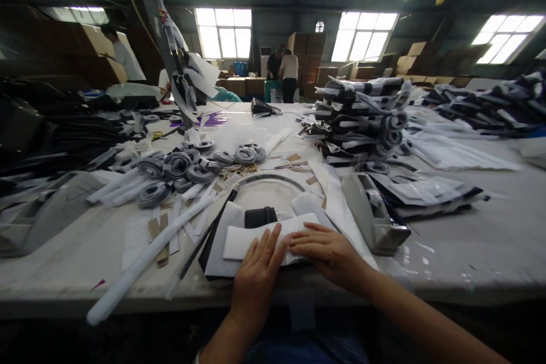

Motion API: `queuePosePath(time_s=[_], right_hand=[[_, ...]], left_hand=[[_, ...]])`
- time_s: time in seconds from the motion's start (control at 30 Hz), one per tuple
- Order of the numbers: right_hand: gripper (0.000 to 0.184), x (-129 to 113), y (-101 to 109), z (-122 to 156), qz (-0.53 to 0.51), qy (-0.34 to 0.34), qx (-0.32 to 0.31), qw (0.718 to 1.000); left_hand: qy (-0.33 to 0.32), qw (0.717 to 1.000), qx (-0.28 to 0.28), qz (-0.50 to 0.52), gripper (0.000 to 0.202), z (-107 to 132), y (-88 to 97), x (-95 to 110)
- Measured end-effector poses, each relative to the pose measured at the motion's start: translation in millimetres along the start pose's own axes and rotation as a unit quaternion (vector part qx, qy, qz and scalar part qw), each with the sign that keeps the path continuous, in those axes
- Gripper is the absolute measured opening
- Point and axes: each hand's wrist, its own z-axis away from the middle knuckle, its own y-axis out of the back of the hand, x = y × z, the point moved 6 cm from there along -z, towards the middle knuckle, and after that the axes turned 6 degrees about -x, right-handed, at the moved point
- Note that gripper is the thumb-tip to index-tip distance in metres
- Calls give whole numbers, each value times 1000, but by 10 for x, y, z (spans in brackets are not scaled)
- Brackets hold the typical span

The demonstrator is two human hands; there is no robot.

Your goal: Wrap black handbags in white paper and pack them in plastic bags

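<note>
Both hands rest on a white foam sheet that lies over a black-and-grey bag at the table's front edge. My left hand lies flat on the sheet, fingers stretched away from me. From the right, my right hand reaches across with its fingers extended on the same sheet; its fingertips meet the left hand's. Just behind the sheet a black part, perhaps a buckle or handle piece, shows. A grey strap arches in a loop beyond the bag.
A tape dispenser stands to the right. Rolled grey straps and a long white foam tube lie left. Black-and-white bags are stacked at back right. A cluttered post rises at left. People stand far off.
</note>
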Motion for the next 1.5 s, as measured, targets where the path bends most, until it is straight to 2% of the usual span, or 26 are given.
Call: queuePosePath(time_s=[0.1,0.2,0.27,0.37,0.43,0.53,0.67,0.73,1.03,1.17,1.3,1.4,1.5], right_hand=[[27,-135,-14,122,56,30,18,998],[32,-283,-97,446,104,31,68,992],[38,-340,-233,711,137,-1,82,987],[46,-376,-545,994,198,-38,36,979],[49,-384,-718,1054,222,-32,12,974],[45,-370,-806,995,212,-13,31,977],[30,-370,-725,881,128,18,82,988],[29,-381,-678,870,93,21,93,991],[27,-492,-672,961,84,25,76,993],[26,-598,-472,856,98,34,90,991],[29,-644,-189,619,144,50,87,984],[29,-564,-55,423,180,57,92,978],[26,-401,-14,284,192,26,99,976]], left_hand=[[-29,999,-17,-19,49,-6,7,24],[-29,998,-36,-29,49,-3,8,22],[-28,998,-44,-29,49,-2,6,21],[-29,998,-51,-24,50,-6,-5,19],[-28,998,-57,-22,51,-14,-15,11],[-33,997,-66,-26,52,-27,-17,4],[-44,996,-67,-37,53,-29,-1,8],[-46,996,-65,-40,54,-24,5,6],[-56,995,-70,-37,52,-30,15,6],[-52,995,-73,-42,54,-17,15,22],[-66,994,-79,-38,51,13,4,51],[-76,994,-69,-37,45,23,10,68],[-75,995,-60,-36,43,16,20,70]])
